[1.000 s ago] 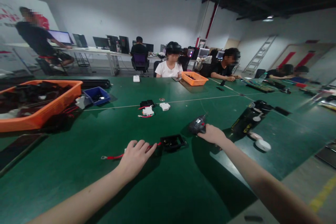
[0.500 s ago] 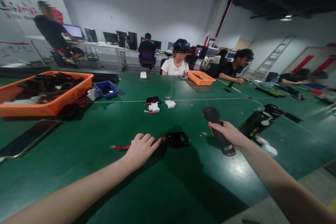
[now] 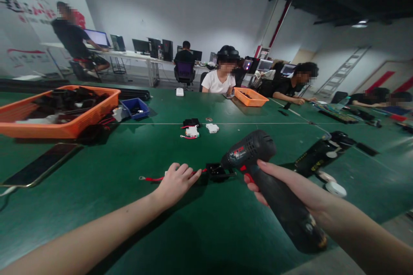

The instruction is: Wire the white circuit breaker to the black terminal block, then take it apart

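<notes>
My right hand [image 3: 290, 184] is wrapped round the handle of a black cordless drill [image 3: 254, 148], index finger by its red trigger. The drill's nose points left and down, its tip at a small black plastic housing [image 3: 221, 172] on the table; whether it touches cannot be made out. My left hand [image 3: 177, 182] is closed over a red cable [image 3: 153, 178], pressing it to the table. A metal ring terminal [image 3: 142, 178] ends the cable on the left, and the other end runs into the housing. A bit of white shows under the left fingers.
At left stand an orange basket [image 3: 74, 126] of black parts, a blue bin [image 3: 137, 114] and a phone [image 3: 41, 165]. White connectors [image 3: 192, 132] lie ahead. A black cylindrical object [image 3: 312, 157] is at right. Across the green table [image 3: 161, 232] sits a person in white [image 3: 219, 81] beside another orange basket [image 3: 251, 102].
My right hand has swung the drill towards me and turned it, so its nose now points at the black housing. My left hand stays on the cable.
</notes>
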Demonstrator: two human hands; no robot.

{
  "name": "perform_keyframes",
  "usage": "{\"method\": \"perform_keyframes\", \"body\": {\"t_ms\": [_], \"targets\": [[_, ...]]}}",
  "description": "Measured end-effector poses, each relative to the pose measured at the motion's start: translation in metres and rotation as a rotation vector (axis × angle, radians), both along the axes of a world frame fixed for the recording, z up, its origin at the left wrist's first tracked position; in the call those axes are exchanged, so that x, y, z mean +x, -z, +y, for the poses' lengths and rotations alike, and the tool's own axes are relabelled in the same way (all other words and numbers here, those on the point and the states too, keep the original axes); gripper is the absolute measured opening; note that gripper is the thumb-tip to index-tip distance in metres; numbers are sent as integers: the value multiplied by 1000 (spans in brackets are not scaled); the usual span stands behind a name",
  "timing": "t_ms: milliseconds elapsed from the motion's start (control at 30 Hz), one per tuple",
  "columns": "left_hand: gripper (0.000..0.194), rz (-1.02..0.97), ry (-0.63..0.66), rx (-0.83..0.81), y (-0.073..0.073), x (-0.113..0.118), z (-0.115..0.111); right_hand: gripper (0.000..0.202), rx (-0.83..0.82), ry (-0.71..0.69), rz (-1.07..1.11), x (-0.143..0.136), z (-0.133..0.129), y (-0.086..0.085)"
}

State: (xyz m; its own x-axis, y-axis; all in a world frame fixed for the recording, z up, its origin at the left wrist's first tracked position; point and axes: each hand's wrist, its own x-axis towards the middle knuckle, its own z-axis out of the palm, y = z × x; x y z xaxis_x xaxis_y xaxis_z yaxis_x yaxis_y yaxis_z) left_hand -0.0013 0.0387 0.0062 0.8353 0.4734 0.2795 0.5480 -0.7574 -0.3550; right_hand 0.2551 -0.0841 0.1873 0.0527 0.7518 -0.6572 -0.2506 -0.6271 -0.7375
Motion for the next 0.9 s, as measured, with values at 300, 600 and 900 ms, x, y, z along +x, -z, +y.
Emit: {"method": "perform_keyframes", "body": {"t_ms": [300, 600, 900], "targets": [[52, 4, 8, -8, -2, 0, 0, 33, 32, -28, -14, -4, 10, 1], [55, 2, 11, -29, -5, 0, -1, 35, 26, -77, -8, -1, 18, 8], [54, -9, 4, -39, -4, 1, -1, 34, 21, -62, -16, 0, 18, 6]]}}
